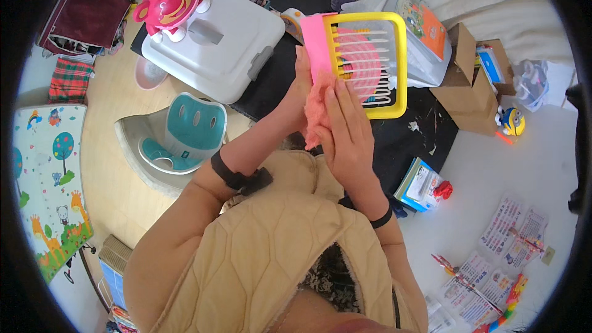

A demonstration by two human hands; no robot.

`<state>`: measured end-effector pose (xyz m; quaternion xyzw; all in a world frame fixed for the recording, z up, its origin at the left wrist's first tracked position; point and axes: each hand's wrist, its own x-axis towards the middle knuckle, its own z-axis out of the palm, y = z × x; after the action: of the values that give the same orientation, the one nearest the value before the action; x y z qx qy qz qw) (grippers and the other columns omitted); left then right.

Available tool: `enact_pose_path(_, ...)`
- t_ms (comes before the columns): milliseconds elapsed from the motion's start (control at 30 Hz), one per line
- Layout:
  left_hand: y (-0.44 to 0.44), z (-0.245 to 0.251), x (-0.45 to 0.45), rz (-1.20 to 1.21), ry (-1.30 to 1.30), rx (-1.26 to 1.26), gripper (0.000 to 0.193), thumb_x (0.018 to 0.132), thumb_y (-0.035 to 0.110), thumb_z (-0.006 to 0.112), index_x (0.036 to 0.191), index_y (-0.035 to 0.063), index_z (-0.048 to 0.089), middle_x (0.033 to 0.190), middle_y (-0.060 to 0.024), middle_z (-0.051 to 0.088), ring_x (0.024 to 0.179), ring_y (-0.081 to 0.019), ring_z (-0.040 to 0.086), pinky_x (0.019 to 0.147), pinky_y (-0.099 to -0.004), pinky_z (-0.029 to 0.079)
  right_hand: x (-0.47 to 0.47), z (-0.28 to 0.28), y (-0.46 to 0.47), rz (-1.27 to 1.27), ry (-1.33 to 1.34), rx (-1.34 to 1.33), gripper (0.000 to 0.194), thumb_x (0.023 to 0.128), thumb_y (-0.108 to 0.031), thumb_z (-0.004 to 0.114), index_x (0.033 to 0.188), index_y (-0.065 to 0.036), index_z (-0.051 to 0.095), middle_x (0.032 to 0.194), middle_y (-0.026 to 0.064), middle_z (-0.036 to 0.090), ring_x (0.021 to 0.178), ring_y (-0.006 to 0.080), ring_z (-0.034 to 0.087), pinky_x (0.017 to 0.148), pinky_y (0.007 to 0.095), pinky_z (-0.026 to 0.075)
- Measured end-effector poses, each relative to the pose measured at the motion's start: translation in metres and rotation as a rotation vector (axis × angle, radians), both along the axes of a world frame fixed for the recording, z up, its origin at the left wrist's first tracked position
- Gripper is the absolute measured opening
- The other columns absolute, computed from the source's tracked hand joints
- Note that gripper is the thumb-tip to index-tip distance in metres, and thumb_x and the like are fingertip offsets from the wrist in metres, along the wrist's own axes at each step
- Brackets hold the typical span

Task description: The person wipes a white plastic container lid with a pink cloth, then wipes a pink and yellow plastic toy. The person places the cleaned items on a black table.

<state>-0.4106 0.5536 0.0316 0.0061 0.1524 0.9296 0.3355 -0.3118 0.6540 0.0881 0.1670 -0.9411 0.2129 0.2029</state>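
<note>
In front of my chest is a toy abacus with a yellow plastic frame (400, 67), white rods and a pink base (317, 44). My left hand (298, 92) grips the base from the left, thumb along its edge; its other fingers are hidden. A crumpled coral-pink cloth (317, 120) lies under my right hand (348, 136), which presses it flat against the lower end of the base. Small yellow beads sit on some rods. Through the frame shows a pink round ridged object (363, 55), which I cannot identify.
A white lidded storage box (245, 23) with a pink bear toy (171, 2) stands on the black table (434, 120). Right of it are an open cardboard box (467, 106), a minion toy (513, 121) and stacked booklets (418, 185). A teal-and-white child's seat (196, 120) is at left.
</note>
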Motion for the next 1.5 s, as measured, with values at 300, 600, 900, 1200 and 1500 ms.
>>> enact_pose_path(300,-0.015,-0.03,-0.012,0.291,0.161,-0.342,0.042,0.109,0.031,0.056,0.139,0.0015,0.052,0.126,-0.0086,0.064,0.115,-0.015,0.062,0.1,-0.033,0.051,0.009,-0.003,-0.006,-0.079,0.033,-0.165,0.04,0.098,-0.001,0.062,0.137,0.006,0.062,0.142,0.0227,0.059,0.125,0.0363,0.06,0.108,0.0407,0.047)
enact_pose_path(600,0.003,-0.02,0.008,0.476,0.457,-0.688,0.046,0.101,0.025,0.07,0.138,0.0038,0.053,0.129,-0.0053,0.065,0.113,-0.0132,0.063,0.096,-0.0302,0.053,-0.045,0.021,-0.025,-0.102,0.073,-0.203,0.048,0.099,-0.004,0.06,0.145,0.007,0.053,0.152,0.0258,0.05,0.14,0.0396,0.051,0.113,0.0444,0.043)
enact_pose_path(900,-0.006,-0.026,-0.001,0.395,0.236,-0.394,0.036,0.109,0.031,0.057,0.134,0.0047,0.053,0.13,-0.0062,0.064,0.114,-0.0132,0.064,0.098,-0.0318,0.052,-0.002,-0.01,-0.018,-0.138,0.063,0.133,0.062,0.095,-0.015,0.064,0.152,0.004,0.046,0.158,0.023,0.044,0.143,0.0387,0.048,0.118,0.0476,0.037)
enact_pose_path(1200,-0.014,-0.025,-0.005,0.348,0.155,-0.392,0.048,0.109,0.044,0.052,0.139,0.006,0.049,0.131,-0.0071,0.064,0.117,-0.0175,0.064,0.1,-0.0358,0.054,-0.009,-0.002,-0.016,-0.06,-0.001,0.097,0.067,0.088,-0.005,0.06,0.154,0.001,0.045,0.159,0.0217,0.044,0.145,0.0381,0.046,0.119,0.0452,0.038)
enact_pose_path(1500,-0.033,-0.013,-0.018,0.342,0.095,-0.417,0.048,0.108,0.043,0.055,0.141,0.008,0.048,0.122,-0.0063,0.064,0.112,-0.0178,0.066,0.097,-0.0379,0.057,0.041,0.025,0.023,-0.206,0.035,-0.184,0.055,0.079,0.006,0.072,0.132,-0.006,0.064,0.131,0.0198,0.054,0.109,0.0306,0.057,0.09,0.0372,0.049)
